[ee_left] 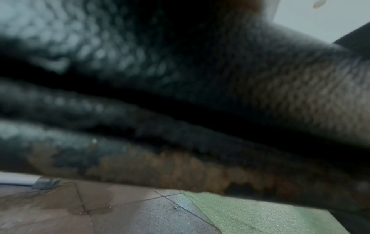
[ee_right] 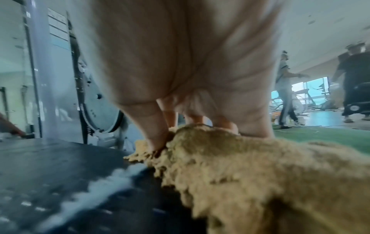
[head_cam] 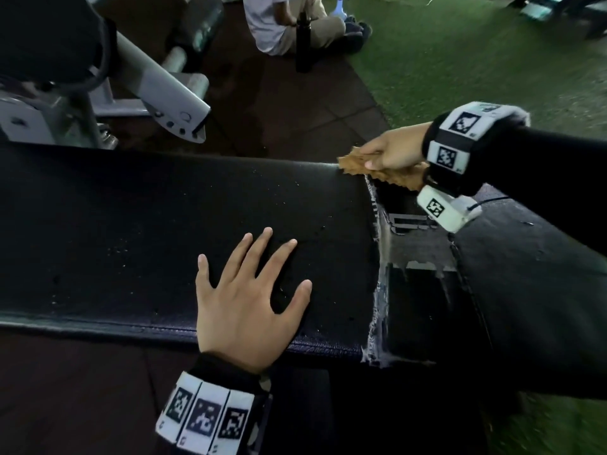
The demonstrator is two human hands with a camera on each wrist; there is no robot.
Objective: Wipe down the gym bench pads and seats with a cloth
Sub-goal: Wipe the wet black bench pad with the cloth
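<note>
A long black bench pad runs across the head view, speckled with droplets. My left hand lies flat on its near part with fingers spread, holding nothing. At the pad's far right corner my right hand holds a tan fluffy cloth down on the edge, thumb on top. In the right wrist view the thumb and fingers of the right hand dig into the bunched cloth beside the pad. The left wrist view shows only the blurred pad edge up close.
Right of a gap with a worn seam and metal bracket lies a second black seat pad. A grey machine frame stands behind the bench. A person sits on the floor by a black bottle. Green turf lies at the back right.
</note>
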